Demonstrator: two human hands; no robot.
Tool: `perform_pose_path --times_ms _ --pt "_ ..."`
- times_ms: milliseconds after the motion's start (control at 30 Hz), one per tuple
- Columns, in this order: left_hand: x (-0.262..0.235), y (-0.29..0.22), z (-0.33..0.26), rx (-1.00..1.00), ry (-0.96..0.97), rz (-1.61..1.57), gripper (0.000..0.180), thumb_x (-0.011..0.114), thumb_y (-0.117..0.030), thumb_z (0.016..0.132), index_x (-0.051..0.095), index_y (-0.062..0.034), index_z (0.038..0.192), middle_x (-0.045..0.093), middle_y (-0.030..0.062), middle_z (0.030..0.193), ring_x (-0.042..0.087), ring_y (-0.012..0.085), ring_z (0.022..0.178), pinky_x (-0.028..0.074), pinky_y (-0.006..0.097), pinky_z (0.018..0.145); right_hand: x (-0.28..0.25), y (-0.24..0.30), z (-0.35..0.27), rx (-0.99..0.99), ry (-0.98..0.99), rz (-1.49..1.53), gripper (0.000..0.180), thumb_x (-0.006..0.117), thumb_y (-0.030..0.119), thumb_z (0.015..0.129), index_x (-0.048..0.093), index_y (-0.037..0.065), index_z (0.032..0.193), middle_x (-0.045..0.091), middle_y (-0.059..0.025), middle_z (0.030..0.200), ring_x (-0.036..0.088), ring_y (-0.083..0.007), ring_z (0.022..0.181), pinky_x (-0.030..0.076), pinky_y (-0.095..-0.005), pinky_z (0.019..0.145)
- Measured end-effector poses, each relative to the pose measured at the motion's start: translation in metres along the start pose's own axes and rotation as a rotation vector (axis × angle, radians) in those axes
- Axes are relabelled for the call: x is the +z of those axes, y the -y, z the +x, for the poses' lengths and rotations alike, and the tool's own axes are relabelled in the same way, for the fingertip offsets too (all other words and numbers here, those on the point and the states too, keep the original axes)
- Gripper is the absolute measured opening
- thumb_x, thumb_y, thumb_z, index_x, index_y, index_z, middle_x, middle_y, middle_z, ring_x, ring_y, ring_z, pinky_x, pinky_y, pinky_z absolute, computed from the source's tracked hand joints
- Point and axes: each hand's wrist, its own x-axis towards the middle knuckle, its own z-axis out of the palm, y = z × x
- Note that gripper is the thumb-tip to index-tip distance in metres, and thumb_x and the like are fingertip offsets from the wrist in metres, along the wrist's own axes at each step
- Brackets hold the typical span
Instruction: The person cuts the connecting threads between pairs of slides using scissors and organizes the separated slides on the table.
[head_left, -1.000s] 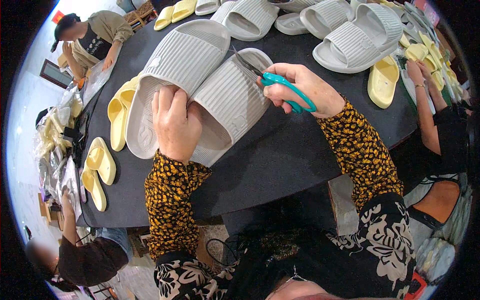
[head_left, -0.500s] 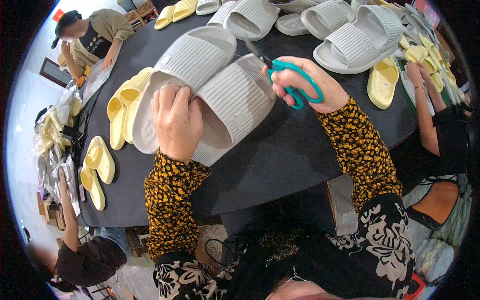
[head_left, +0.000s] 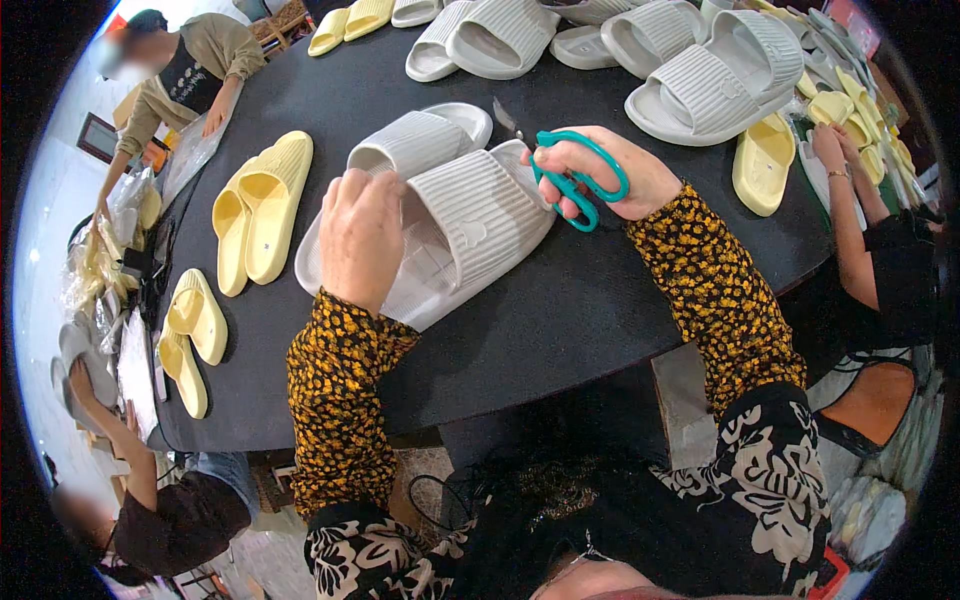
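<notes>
Two grey ribbed slide slippers lie side by side in front of me. My left hand (head_left: 362,235) is closed at their heel ends, fingers curled over the inner edge of the nearer slipper (head_left: 478,222); its fingertips are hidden. Behind it the farther slipper (head_left: 415,142) is partly covered by that hand and the nearer slipper. In my right hand (head_left: 610,175) is a pair of scissors (head_left: 588,142) with teal handles. Their dark blades point up and left, just beyond the nearer slipper's toe, and seem slightly apart.
Yellow slipper pairs (head_left: 280,205) (head_left: 198,315) stand on the dark table (head_left: 520,360) at left. More grey slippers (head_left: 700,90) and a yellow one (head_left: 765,165) fill the far right. Co-workers' hands (head_left: 832,150) are at the right; two other people work at left near plastic bags.
The farther grey slipper has dropped lower and away behind the nearer one. My right hand with the scissors shifted slightly left. At far left, one co-worker's arm reached down toward the bags.
</notes>
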Motion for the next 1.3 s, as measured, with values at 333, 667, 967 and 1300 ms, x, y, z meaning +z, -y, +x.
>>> perform_pose_path --times_ms 333,667,967,1300 --pt "-0.009 0.026 0.000 -0.267 -0.150 -0.246 0.013 0.055 -0.002 0.084 0.066 -0.0013 0.091 0.054 0.0036 0.066 0.050 0.0144 0.056 0.041 0.025 0.055 -0.005 -0.007 0.000 -0.056 -0.061 0.050 0.040 0.055 0.031 0.086 0.054 -0.003 0.107 0.057 -0.0032 0.073 0.052 -0.0090 0.057 0.042 -0.0206 0.052" --pt "-0.008 0.021 0.006 -0.823 -0.244 -1.484 0.025 0.053 -0.004 0.086 0.058 0.0023 0.109 0.054 0.0003 0.075 0.050 0.0104 0.064 0.044 0.026 0.067 -0.012 -0.012 -0.006 -0.055 0.016 0.014 0.032 0.054 0.029 0.086 0.055 0.002 0.104 0.057 -0.0029 0.075 0.052 -0.0083 0.056 0.044 -0.0201 0.053" --pt "-0.018 0.029 -0.002 -0.873 0.193 -1.388 0.023 0.050 -0.003 0.086 0.056 0.0015 0.108 0.047 -0.0028 0.066 0.032 0.0032 0.042 0.035 0.019 0.044 -0.002 -0.005 -0.006 -0.057 0.058 0.038 0.031 0.057 0.027 0.082 0.055 0.001 0.099 0.058 -0.0046 0.073 0.054 -0.0098 0.056 0.045 -0.0214 0.051" --pt "-0.005 0.010 -0.001 -0.388 0.409 -0.301 0.034 0.063 -0.022 0.077 0.062 -0.0050 0.106 0.057 0.0103 0.063 0.058 0.0197 0.058 0.046 0.032 0.057 -0.003 -0.003 -0.004 -0.014 0.021 -0.047 0.031 0.057 0.028 0.082 0.056 0.001 0.099 0.056 -0.0027 0.070 0.050 -0.0072 0.051 0.041 -0.0194 0.047"
